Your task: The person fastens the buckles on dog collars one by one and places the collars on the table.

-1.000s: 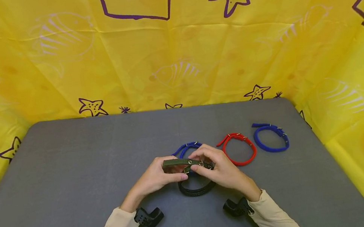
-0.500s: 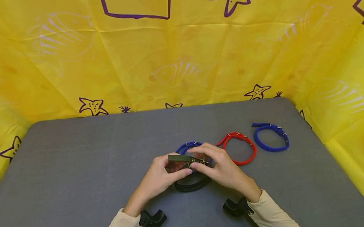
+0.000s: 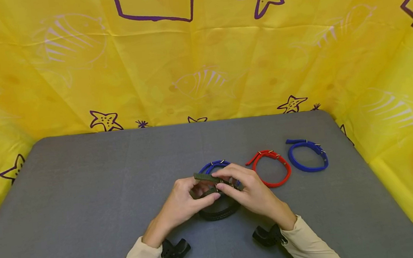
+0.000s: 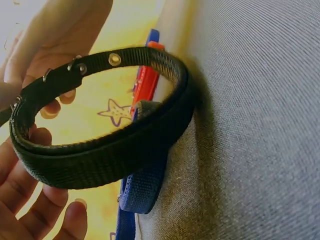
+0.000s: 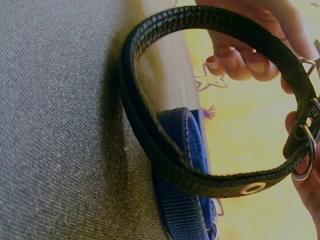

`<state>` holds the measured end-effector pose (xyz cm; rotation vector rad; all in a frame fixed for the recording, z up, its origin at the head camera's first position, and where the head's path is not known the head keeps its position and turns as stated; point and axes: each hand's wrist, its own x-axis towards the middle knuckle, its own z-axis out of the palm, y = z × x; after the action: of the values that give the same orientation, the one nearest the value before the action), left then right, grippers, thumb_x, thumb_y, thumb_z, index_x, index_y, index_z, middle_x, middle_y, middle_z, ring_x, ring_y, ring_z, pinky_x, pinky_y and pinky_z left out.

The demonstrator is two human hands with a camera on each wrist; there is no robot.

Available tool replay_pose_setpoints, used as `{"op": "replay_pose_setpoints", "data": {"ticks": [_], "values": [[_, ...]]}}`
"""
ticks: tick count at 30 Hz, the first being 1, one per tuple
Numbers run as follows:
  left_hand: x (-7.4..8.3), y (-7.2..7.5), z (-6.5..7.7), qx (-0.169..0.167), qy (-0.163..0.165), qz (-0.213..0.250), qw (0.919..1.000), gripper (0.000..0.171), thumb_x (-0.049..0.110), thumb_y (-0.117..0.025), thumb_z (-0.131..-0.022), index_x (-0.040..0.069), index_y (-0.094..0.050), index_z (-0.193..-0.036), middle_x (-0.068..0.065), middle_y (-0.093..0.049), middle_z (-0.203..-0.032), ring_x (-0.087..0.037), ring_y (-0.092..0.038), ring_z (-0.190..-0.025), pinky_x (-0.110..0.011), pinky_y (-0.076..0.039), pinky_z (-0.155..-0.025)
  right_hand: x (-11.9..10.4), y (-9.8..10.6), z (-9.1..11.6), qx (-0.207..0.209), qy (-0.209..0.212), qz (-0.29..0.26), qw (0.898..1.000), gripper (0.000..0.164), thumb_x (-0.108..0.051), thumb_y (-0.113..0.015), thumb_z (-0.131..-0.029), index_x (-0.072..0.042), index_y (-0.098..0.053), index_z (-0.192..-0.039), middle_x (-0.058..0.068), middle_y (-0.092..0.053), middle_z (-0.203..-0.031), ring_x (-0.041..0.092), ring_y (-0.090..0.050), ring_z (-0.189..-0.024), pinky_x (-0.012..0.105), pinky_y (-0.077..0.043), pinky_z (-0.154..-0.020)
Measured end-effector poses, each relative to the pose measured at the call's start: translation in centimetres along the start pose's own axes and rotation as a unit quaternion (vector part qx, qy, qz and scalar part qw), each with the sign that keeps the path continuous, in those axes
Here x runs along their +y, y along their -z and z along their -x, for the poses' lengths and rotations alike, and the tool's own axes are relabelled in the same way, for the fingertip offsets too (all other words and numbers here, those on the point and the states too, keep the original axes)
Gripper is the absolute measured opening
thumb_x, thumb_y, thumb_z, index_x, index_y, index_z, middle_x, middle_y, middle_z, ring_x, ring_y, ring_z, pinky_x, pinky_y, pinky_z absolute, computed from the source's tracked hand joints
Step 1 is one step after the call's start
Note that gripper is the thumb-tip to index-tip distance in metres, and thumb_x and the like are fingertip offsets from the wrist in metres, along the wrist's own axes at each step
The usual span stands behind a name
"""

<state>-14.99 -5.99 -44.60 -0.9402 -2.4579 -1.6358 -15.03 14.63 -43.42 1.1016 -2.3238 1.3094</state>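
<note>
Both hands hold a dark green collar [image 3: 205,177] over the middle of the table, its black-lined loop hanging toward the front. My left hand [image 3: 184,200] grips the strap from the left, thumb in front. Fingers of my right hand [image 3: 246,184] pinch it around the buckle end. In the right wrist view, metal rings and an eyelet [image 5: 253,188] show on the collar. Its far side hangs low, close over the grey cloth. Directly behind it lies a blue collar [image 3: 211,165], partly hidden by the hands.
To the right of the hands a red collar [image 3: 288,172] lies buckled in a ring. Farther right is another blue collar [image 3: 314,170], also ringed. The grey table [image 3: 94,194] meets a yellow patterned cloth [image 3: 152,66] at the back and sides.
My left hand has shifted slightly right, closer to the right hand. The collar's free strap end has moved right and up, sliding in toward the right fingers. The other collars lie unmoved.
</note>
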Motion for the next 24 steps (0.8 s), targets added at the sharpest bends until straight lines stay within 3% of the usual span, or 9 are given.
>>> {"op": "replay_pose_setpoints", "data": {"ticks": [6, 10, 14, 18, 24], "values": [[-0.2, -0.2, -0.2, 0.012, -0.023, -0.017, 0.9995, 0.017, 0.026, -0.074, -0.077, 0.020, -0.066, -0.090, 0.008, -0.059, -0.071, -0.003, -0.047, -0.058, -0.019, -0.041, -0.052, -0.1, 0.1, 0.0, 0.005, 0.005, 0.015, 1.000, 0.032, -0.010, -0.062, -0.086, -0.017, -0.058, -0.118, -0.003, -0.061, -0.104, 0.002, -0.051, -0.075, 0.023, -0.046, -0.061], [-0.1, -0.1, -0.1, 0.020, -0.021, -0.005, 0.9996, 0.017, 0.017, -0.074, -0.076, 0.013, -0.066, -0.091, 0.003, -0.060, -0.066, -0.002, -0.045, -0.056, -0.019, -0.039, -0.050, 0.0, 0.2, 0.0, 0.015, 0.001, 0.029, 0.999, 0.040, -0.005, -0.062, -0.085, -0.016, -0.055, -0.123, -0.005, -0.058, -0.094, 0.002, -0.049, -0.070, 0.024, -0.045, -0.058], [1.1, 0.4, -0.1, 0.034, -0.019, 0.022, 0.9990, 0.018, 0.008, -0.073, -0.076, 0.007, -0.065, -0.091, -0.005, -0.062, -0.067, 0.000, -0.045, -0.055, -0.018, -0.040, -0.049, -0.1, 0.3, 0.1, 0.018, -0.013, 0.030, 0.999, 0.043, -0.002, -0.060, -0.084, -0.014, -0.054, -0.125, -0.005, -0.051, -0.082, 0.003, -0.046, -0.069, 0.025, -0.043, -0.058], [2.3, 0.9, -0.2, 0.040, -0.011, 0.030, 0.9987, 0.018, 0.005, -0.073, -0.075, 0.005, -0.065, -0.091, -0.008, -0.067, -0.075, 0.003, -0.051, -0.061, -0.017, -0.045, -0.053, -0.1, 0.3, 0.2, 0.019, -0.016, 0.025, 0.999, 0.037, -0.002, -0.057, -0.085, -0.015, -0.057, -0.120, -0.005, -0.050, -0.079, 0.003, -0.045, -0.070, 0.023, -0.042, -0.060], [2.5, 0.9, -0.2, 0.043, -0.023, 0.030, 0.9984, 0.018, 0.005, -0.073, -0.075, 0.005, -0.065, -0.090, -0.009, -0.068, -0.077, 0.001, -0.053, -0.063, -0.019, -0.046, -0.055, 0.3, 0.2, 0.1, 0.039, 0.018, -0.001, 0.999, 0.021, -0.007, -0.059, -0.088, -0.016, -0.063, -0.106, -0.004, -0.057, -0.084, 0.002, -0.049, -0.074, 0.017, -0.043, -0.065]]}}
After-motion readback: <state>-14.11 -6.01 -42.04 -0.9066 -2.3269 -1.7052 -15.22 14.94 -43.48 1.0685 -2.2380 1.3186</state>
